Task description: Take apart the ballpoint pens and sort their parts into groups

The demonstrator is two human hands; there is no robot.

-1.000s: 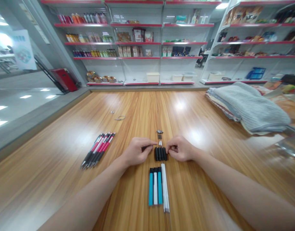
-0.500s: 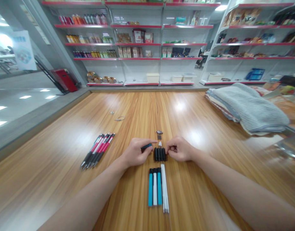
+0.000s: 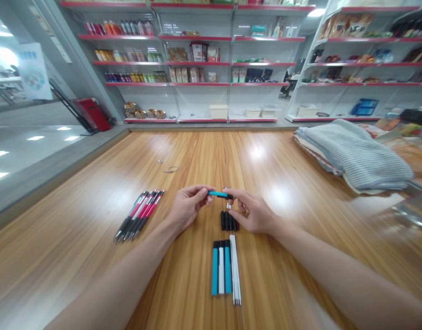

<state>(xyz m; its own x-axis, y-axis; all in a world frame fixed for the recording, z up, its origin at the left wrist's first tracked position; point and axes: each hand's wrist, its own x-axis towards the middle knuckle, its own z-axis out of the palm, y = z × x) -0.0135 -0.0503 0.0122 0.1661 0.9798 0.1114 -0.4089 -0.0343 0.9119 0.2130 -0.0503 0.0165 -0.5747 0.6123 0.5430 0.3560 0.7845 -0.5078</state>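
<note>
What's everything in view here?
held barrel: one, blue with black end, centre
loose barrels: three, two blue, one white, near centre
rods: several, white, right of loose barrels
tubes: about four, black, beyond loose barrels
tiny parts: few, white, beyond tubes
pens: several, mostly red and black, left
ring: one, grey, beyond pens
cloths: stack, grey on top, right
clear object: one, colourless, right edge
table: one, brown, beneath
shelves: several, white, red-edged, behind
shelf goods: many, mixed colours, behind
box: one, red, left floor
left hand: one, bare, round held barrel
right hand: one, bare, at held barrel's end
</note>
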